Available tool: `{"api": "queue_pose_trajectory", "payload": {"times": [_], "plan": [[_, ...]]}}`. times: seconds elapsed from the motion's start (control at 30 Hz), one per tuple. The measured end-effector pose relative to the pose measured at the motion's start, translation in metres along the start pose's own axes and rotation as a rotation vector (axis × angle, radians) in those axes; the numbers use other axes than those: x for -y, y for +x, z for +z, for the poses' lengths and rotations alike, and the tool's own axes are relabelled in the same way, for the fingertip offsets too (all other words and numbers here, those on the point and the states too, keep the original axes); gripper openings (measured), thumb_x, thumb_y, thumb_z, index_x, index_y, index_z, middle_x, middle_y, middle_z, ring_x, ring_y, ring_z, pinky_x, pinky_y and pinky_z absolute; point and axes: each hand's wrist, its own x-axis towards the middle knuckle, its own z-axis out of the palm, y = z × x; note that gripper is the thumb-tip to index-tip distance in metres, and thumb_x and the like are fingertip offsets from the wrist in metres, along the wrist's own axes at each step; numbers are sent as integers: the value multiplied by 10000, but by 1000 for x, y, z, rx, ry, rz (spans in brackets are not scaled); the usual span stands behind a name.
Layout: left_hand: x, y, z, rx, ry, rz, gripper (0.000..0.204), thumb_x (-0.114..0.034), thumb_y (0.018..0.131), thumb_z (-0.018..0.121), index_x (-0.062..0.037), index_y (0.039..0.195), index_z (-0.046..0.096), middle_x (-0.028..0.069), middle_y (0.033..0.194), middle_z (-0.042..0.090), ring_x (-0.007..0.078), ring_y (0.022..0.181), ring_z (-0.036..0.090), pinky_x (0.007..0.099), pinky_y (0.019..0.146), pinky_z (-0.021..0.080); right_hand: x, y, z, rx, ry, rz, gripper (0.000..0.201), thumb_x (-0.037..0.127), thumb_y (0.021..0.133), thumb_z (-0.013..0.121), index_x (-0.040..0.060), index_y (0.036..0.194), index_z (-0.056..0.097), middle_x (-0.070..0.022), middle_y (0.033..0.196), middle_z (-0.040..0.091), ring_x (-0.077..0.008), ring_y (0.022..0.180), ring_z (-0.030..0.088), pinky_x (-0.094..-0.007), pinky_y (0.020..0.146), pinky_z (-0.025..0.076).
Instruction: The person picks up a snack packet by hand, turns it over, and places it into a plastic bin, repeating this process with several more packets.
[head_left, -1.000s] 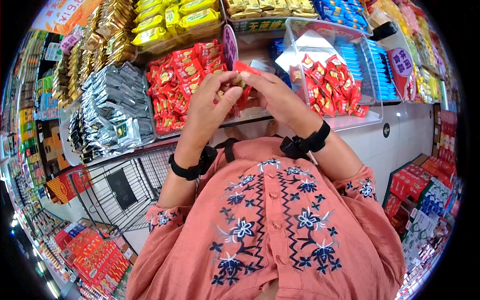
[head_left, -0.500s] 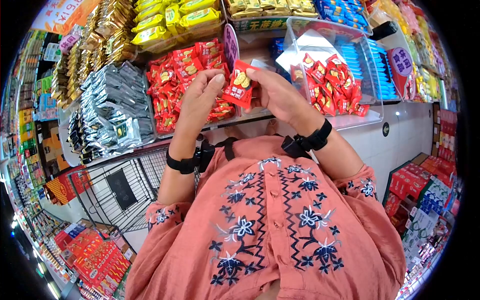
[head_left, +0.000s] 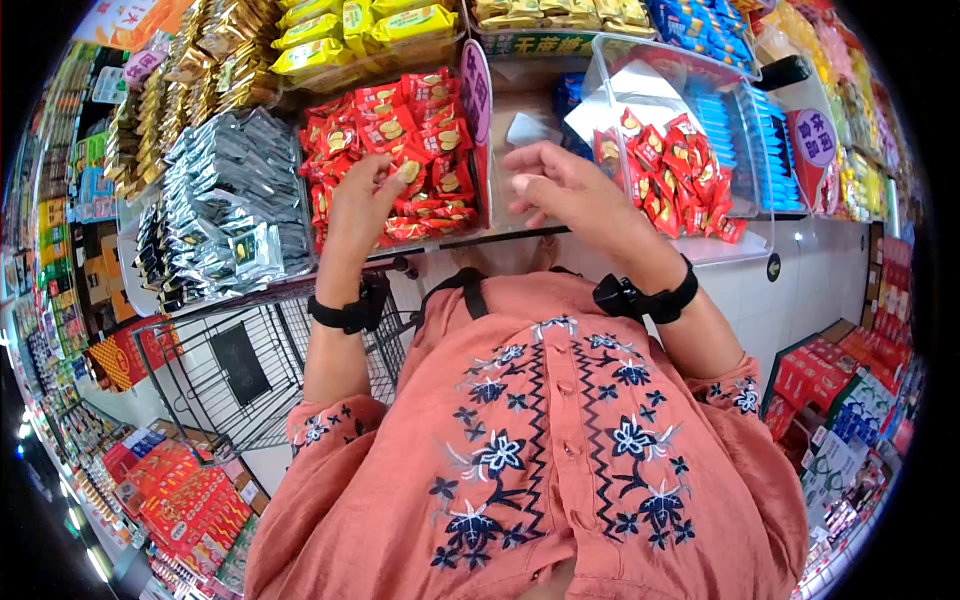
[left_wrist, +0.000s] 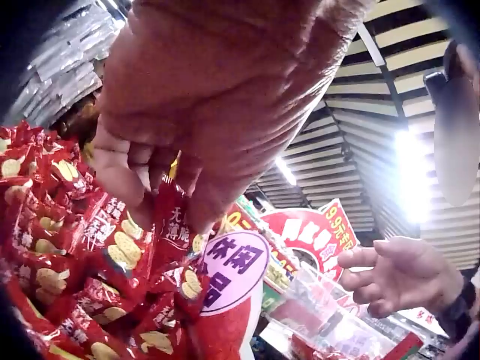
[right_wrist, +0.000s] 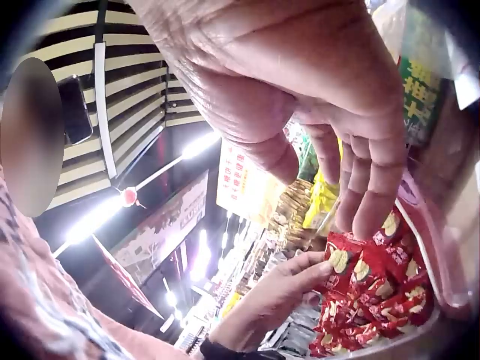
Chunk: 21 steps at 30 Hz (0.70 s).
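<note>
My left hand [head_left: 357, 208] is over the bin of red cracker packets [head_left: 440, 180]. Between its thumb and fingers it pinches one red cracker packet [left_wrist: 174, 225], right at the surface of the pile. Round yellow crackers are printed on the wrapper. To the right, my right hand [head_left: 580, 200] hovers in front of the shelf with its fingers loosely bent and nothing in them. In the left wrist view its palm faces the camera. A purple sign [head_left: 476, 95] stands at the bin's right edge, between the two hands.
Silver packets [head_left: 235, 195] fill the bin on the left; yellow packets [head_left: 365, 30] lie behind. At right, a clear bin [head_left: 740, 245] holds more small red packets [head_left: 680, 165]. A wire shopping cart [head_left: 270, 370] stands below on the left.
Both hands were together at a red cracker packet, the right one holding it up. Now the left hand has it, lowered leftward onto the pile, and the right hand has let go and moved right.
</note>
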Motion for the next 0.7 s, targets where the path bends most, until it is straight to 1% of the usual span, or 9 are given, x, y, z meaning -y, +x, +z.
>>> {"api": "queue_pose_trajectory", "payload": {"times": [0.07,0.17,0.2,0.3,0.43,0.47,0.5,0.57,0.7], "plan": [[-1,7,-2,-26,105,70,284,-151,930,673,4,1166,634,116,993,690,197,902,676,319,781,527,16,-9,-8,5,-1,21,389,252,993,563,-17,1273,538,-82,1063,646,-137,864,650,-287,735,563],[-4,15,20,-40,206,328,292,-148,920,674,-7,1173,634,149,1018,690,279,913,681,359,796,531,32,-21,-20,-11,23,9,383,289,1011,534,1,1262,560,-91,1045,669,-139,863,668,-281,749,552],[-8,17,28,-24,178,309,274,-151,906,687,-12,1136,637,175,1047,682,337,957,667,383,823,527,37,-27,-26,-18,33,3,378,288,1012,533,2,1258,562,-90,1038,671,-138,858,668,-281,740,553],[-16,23,45,-28,270,199,248,-158,894,702,-19,1088,632,168,1071,678,344,987,654,387,850,521,48,-41,-46,-81,24,-36,347,274,1021,530,5,1235,576,-86,1018,681,-128,817,668,-256,701,551],[-2,30,55,-124,424,398,249,-139,842,733,-52,1055,638,144,973,644,350,930,622,412,801,514,42,-49,-100,-176,9,-91,349,282,1013,544,5,1220,589,-85,1024,684,-123,847,671,-251,728,541],[6,32,59,-151,399,459,242,-164,808,738,-77,1010,636,132,875,567,342,884,590,450,758,498,43,-53,-113,-207,-19,-108,341,277,1015,540,4,1214,590,-84,1026,682,-125,853,672,-252,728,542],[10,34,61,-146,402,486,258,-146,792,744,-77,1015,635,142,891,572,343,903,588,451,771,493,43,-56,-126,-237,-47,-125,334,272,1018,537,2,1207,591,-84,1028,680,-128,859,673,-253,727,543],[6,32,64,-122,479,443,284,-130,794,749,-75,1044,628,148,909,572,347,929,580,451,787,488,43,-62,-150,-298,-64,-111,288,229,1038,508,9,1206,585,-63,1016,675,-93,832,662,-229,706,525],[-8,23,69,-161,539,382,333,-139,806,760,-55,1094,615,164,961,583,361,955,573,455,814,482,43,-64,-199,-327,-402,-27,323,287,993,551,14,1159,596,-49,989,665,-91,803,651,-231,657,517]]}}
